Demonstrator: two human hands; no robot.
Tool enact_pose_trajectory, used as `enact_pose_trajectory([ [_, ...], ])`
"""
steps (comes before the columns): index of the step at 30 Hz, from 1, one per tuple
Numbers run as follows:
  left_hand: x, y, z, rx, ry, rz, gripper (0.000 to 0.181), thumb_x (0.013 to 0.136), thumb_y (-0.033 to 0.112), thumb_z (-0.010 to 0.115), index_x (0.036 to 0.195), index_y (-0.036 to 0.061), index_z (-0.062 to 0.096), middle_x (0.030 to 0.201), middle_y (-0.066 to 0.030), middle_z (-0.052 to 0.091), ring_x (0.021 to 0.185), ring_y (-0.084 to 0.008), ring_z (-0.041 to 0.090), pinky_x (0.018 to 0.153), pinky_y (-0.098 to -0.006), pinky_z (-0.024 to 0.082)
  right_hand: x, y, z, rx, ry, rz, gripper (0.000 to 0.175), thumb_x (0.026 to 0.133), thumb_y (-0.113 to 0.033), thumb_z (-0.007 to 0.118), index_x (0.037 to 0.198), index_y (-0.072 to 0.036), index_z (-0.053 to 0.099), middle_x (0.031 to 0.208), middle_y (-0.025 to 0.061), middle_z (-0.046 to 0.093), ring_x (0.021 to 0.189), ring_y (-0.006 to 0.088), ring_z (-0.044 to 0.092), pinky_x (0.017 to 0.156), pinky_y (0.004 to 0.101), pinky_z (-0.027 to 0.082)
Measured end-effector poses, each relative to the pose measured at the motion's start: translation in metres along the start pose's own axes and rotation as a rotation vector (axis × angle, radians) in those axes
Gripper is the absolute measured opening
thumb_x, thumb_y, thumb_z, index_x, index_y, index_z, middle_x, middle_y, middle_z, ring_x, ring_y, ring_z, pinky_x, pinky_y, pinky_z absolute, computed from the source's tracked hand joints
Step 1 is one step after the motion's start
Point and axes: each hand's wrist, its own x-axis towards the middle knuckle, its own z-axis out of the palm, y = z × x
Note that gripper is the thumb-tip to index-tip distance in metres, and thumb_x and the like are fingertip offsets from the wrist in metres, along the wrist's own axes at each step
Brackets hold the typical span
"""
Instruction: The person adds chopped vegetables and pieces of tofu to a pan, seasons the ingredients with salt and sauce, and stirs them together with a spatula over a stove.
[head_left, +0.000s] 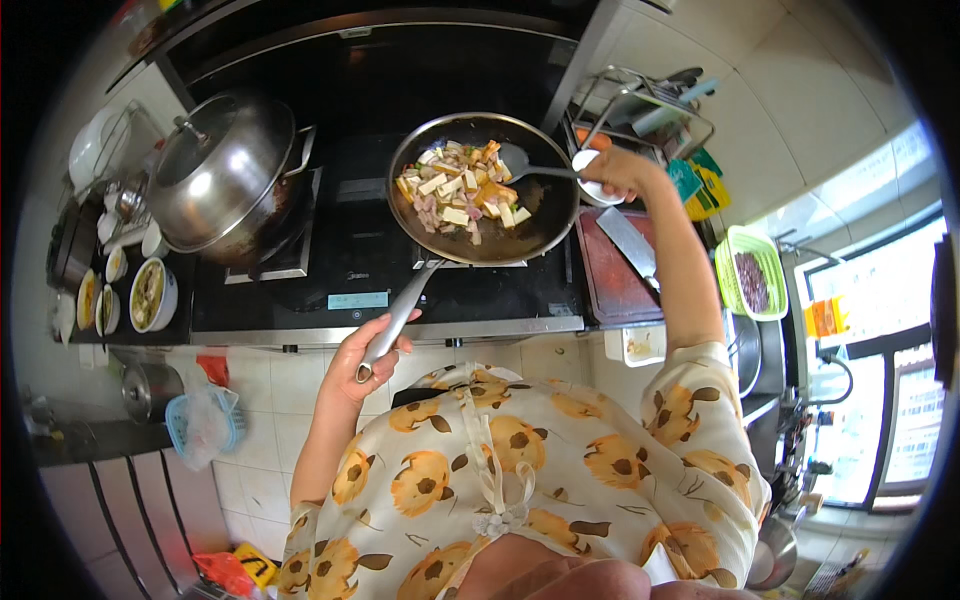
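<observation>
My left hand (367, 360) is closed around the metal handle (405, 304) of a frying pan (540, 225) on the right burner of the black stove. Inside the pan lie pale cubes, probably tofu, with sliced meat (457, 187). My right hand (621, 172) grips the handle of a grey spatula (517, 163), whose head rests among the food at the pan's right side. Beneath the right hand, partly hidden by it, is a white bowl (596, 193). A cleaver (628, 241) lies on a reddish cutting board (600, 289) to the right of the pan.
A large lidded wok (225, 172) occupies the left burner. Farther left are several small bowls and a larger white bowl of food (153, 295). At the right stand a wire rack (645, 90), a green basket (776, 277) with chopped purple food and a white container (634, 346) below the counter.
</observation>
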Motion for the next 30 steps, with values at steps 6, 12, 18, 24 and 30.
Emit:
enact_pose_trajectory([
  [6,-0.008,0.003,0.017,0.077,0.051,0.059,0.042,0.096,0.027,0.046,0.127,-0.0019,0.051,0.079,-0.0094,0.063,0.04,-0.0047,0.038,0.032,-0.0174,0.028,0.013,0.024,0.083,0.219,0.145,-0.4,0.031,0.089,-0.025,0.064,0.101,0.003,0.068,0.062,0.0012,0.056,0.052,0.009,0.049,0.049,0.0244,0.039],
  [12,-0.004,0.002,0.001,-0.003,0.013,0.016,0.044,0.096,0.026,0.046,0.129,-0.0031,0.047,0.078,-0.0126,0.065,0.039,-0.0085,0.044,0.033,-0.0192,0.035,-0.088,-0.019,0.082,-0.456,0.488,-0.595,0.027,0.083,-0.02,0.064,0.108,-0.008,0.067,0.084,0.0217,0.064,0.077,0.0382,0.063,0.07,0.0431,0.05],
  [18,-0.008,0.005,0.01,0.15,0.039,0.087,0.043,0.096,0.027,0.047,0.127,-0.0028,0.049,0.081,-0.0124,0.065,0.041,-0.008,0.045,0.033,-0.0195,0.036,-0.055,-0.028,0.067,-0.617,0.679,-0.571,0.025,0.084,-0.021,0.062,0.107,-0.011,0.065,0.081,0.0179,0.066,0.079,0.0372,0.064,0.07,0.0453,0.051],
  [24,-0.002,0.004,-0.002,0.019,-0.04,0.031,0.042,0.096,0.028,0.048,0.125,-0.0025,0.051,0.082,-0.013,0.065,0.044,-0.0079,0.047,0.034,-0.019,0.035,-0.038,-0.089,0.098,-0.906,0.627,-0.506,0.015,0.083,-0.012,0.056,0.095,-0.007,0.064,0.078,0.0139,0.068,0.076,0.0292,0.069,0.062,0.0404,0.054],
  [30,0.005,0.001,-0.013,-0.041,-0.098,0.015,0.041,0.095,0.028,0.05,0.122,-0.0035,0.051,0.082,-0.0156,0.065,0.044,-0.0093,0.047,0.035,-0.0213,0.038,-0.108,-0.113,0.108,-1.167,0.509,-0.663,0.027,0.08,-0.007,0.056,0.106,-0.007,0.058,0.068,0.0104,0.065,0.067,0.0278,0.068,0.056,0.0388,0.053],
])
